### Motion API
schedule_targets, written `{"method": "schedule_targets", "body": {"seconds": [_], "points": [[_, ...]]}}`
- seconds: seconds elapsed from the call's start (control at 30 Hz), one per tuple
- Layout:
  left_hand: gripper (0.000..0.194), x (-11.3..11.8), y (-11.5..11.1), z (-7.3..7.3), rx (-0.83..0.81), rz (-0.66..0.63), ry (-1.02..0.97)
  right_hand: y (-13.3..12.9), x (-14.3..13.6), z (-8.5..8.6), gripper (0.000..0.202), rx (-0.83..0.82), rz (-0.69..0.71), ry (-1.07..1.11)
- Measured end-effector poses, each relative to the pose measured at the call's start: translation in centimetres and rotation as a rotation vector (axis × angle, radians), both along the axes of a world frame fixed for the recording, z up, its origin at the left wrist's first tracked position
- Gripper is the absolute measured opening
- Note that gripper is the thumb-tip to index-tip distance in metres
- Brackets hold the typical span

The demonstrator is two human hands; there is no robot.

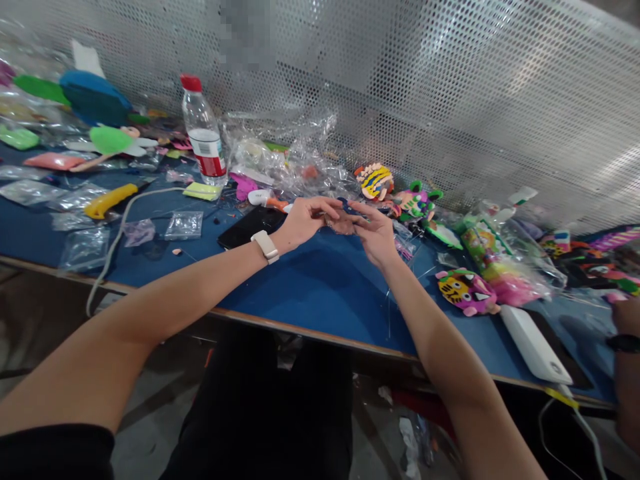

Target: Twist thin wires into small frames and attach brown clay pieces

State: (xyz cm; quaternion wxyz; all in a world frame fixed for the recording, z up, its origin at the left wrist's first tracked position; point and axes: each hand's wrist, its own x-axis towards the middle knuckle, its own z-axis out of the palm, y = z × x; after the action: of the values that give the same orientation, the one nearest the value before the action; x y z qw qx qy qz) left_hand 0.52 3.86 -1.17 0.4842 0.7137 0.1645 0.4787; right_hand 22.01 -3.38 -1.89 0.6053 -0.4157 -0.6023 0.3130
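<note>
My left hand (306, 220), with a pale watch band on its wrist, and my right hand (374, 230) meet above the middle of the blue table (300, 293). Between them is a small clear plastic bag (341, 224), its left side pinched by my left fingers and its right side held by my right fingers. A dark blue piece (344, 205) shows at the bag's upper edge, by my right fingertips. Whether it is inside the bag I cannot tell. Just left of my left hand a black phone (250, 227) lies flat.
A water bottle (204, 133) stands at the back left, near a yellow-handled cutter (111, 200) and a white cable. Clay figures, including a striped face (465, 292), lie right, by a white power bank (535, 343). Another person's hand (627, 317) is at far right.
</note>
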Motion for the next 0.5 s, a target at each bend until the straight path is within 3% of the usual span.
{"method": "schedule_targets", "body": {"seconds": [0.17,0.37,0.5], "points": [[0.023,0.1,-0.1,0.0,-0.038,-0.027,0.043,0.2,0.2,0.0,0.039,-0.121,-0.063,0.048],[0.035,0.4,0.2,-0.6,-0.091,-0.127,0.064,0.6,0.5,-0.8,0.044,-0.093,-0.129,0.047],[0.051,0.5,0.1,-0.9,-0.156,-0.109,0.051,0.9,0.5,-1.3,0.045,-0.055,-0.156,0.046]]}}
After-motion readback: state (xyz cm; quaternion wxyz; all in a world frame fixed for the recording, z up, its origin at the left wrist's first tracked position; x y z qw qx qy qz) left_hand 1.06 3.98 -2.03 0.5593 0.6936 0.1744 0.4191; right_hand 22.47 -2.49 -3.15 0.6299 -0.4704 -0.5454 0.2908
